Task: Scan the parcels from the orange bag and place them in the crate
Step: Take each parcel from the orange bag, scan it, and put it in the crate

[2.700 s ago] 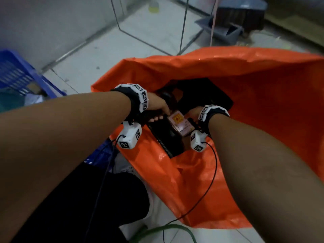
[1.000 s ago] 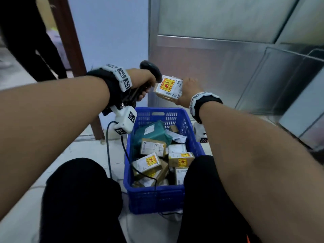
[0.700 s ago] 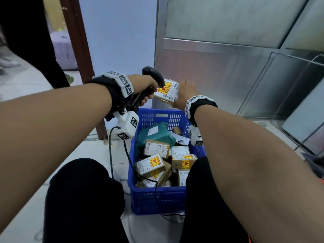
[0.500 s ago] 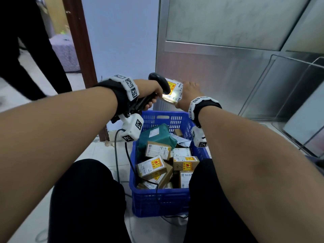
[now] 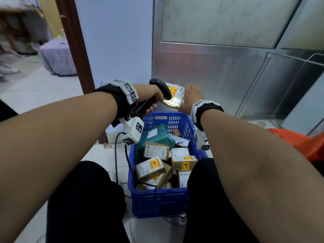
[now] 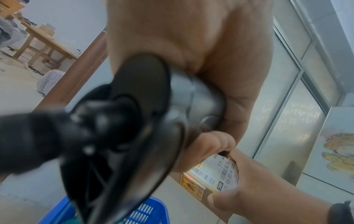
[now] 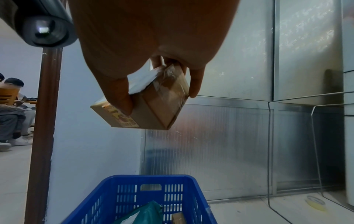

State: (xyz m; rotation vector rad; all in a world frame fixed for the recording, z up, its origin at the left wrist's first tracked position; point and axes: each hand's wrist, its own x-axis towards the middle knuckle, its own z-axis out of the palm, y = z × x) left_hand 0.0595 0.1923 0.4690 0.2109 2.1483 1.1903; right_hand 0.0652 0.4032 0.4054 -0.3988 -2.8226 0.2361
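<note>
Parcel [image 5: 175, 95] label seemingly toward scanner [image 5: 160, 88]

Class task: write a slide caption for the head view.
Left hand scans the right hand's parcel above the crate.

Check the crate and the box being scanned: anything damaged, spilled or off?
Nothing damaged or spilled. Parcels in the blue crate lie jumbled at angles, and the scanner's cable trails across them. The box in the right hand looks intact.

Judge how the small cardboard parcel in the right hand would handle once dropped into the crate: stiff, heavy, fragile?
The parcel probably stays stiff: its taped cardboard edges look square. It seems light, since the right hand holds it aloft by fingertips alone. The yellow warning sticker hints at fragile contents, so lowering it into the crate seems wiser.
</note>
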